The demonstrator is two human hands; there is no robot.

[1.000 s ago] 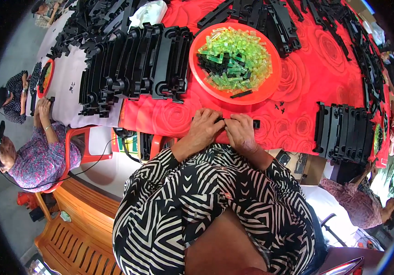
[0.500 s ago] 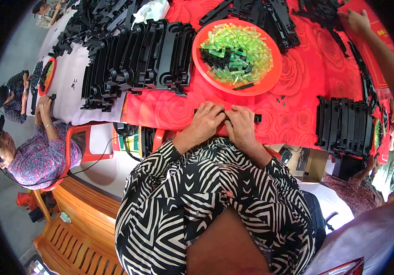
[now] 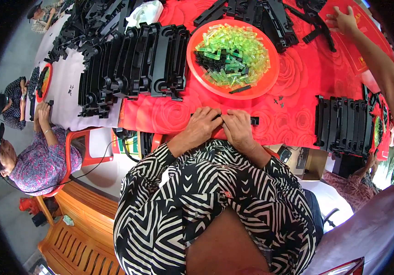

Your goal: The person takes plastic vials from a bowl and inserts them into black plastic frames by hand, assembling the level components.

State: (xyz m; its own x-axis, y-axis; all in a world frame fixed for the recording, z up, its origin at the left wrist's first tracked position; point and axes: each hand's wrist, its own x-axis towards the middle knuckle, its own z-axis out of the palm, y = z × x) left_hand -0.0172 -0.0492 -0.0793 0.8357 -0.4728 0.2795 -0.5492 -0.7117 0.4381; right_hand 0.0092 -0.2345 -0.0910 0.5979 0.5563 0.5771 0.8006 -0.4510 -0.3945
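Observation:
At the front edge of the red table, both my hands are closed on a long black plastic part. Most of it lies hidden under my fingers, and its right end sticks out past my right hand. My left hand grips the other end, its fingertips close to those of the right. Just beyond them stands a round red bowl with small yellow-green clear pieces and some black pieces. Left of the bowl, similar long black parts stand in a packed row.
More black parts are heaped at the back left, beside a white plastic bag. Another row of black parts stands at the right edge. A co-worker's arm reaches in at far right; another person sits at left.
The co-worker's hand at the far right has moved left and up over the red sheet. My hands stay together on the black part; the whole view has shifted slightly.

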